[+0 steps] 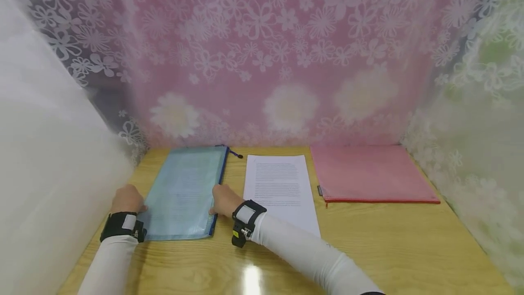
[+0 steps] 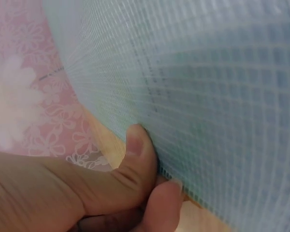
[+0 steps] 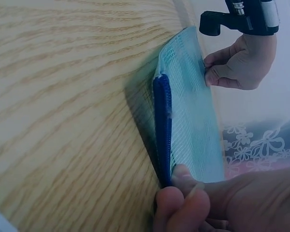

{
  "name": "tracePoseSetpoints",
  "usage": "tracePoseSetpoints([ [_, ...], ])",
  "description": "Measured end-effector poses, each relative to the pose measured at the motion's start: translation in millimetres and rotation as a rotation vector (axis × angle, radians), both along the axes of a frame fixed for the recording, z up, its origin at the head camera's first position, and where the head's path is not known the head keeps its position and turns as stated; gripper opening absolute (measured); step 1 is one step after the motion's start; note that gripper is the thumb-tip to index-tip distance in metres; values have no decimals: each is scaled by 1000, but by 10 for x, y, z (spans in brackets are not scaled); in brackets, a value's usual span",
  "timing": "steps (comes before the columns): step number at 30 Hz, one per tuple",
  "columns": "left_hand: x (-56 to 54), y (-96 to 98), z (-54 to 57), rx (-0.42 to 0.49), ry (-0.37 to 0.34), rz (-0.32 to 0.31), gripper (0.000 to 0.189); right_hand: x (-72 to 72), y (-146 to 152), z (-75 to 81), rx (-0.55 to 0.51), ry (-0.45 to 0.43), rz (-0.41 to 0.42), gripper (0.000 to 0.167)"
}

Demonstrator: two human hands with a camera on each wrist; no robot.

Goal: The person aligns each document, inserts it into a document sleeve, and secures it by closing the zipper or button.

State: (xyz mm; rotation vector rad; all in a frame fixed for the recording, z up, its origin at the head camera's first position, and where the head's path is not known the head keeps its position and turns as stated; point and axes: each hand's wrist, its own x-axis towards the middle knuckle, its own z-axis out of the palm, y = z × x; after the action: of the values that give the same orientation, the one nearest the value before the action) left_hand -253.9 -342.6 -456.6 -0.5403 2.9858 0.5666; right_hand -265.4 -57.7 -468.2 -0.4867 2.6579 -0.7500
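Note:
A light blue mesh zipper pouch (image 1: 184, 190) lies at the left of the table, with printed text showing faintly through it. Its dark blue zipper (image 3: 163, 125) runs along the right edge. My left hand (image 1: 126, 200) pinches the pouch's left edge; in the left wrist view the thumb (image 2: 137, 145) lies on top of the mesh and a fingertip is under it. On the opposite side my right hand (image 1: 226, 200) pinches the zipper edge between thumb and fingers. The right wrist view shows the pouch's near edge slightly raised off the table.
Printed white paper (image 1: 278, 181) lies right of the pouch, partly beneath my right forearm. A pink pouch (image 1: 372, 172) with a red zipper lies farther right. Flowered curtain (image 1: 262, 58) hangs behind the wooden table (image 1: 389, 245), and pale sheeting (image 1: 49, 149) closes the left side.

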Motion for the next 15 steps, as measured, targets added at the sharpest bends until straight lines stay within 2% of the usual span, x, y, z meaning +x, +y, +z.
tracePoseSetpoints([
  [6,36,-39,-43,34,10,10,38,-10,-9,-50,-5,-9,4,29],
  [11,-10,-71,-27,17,22,-16,38,-53,-26,-46,4,-14,6,29],
  [15,-23,-70,-17,30,-13,-4,34,-68,-34,-46,16,-13,10,30],
])
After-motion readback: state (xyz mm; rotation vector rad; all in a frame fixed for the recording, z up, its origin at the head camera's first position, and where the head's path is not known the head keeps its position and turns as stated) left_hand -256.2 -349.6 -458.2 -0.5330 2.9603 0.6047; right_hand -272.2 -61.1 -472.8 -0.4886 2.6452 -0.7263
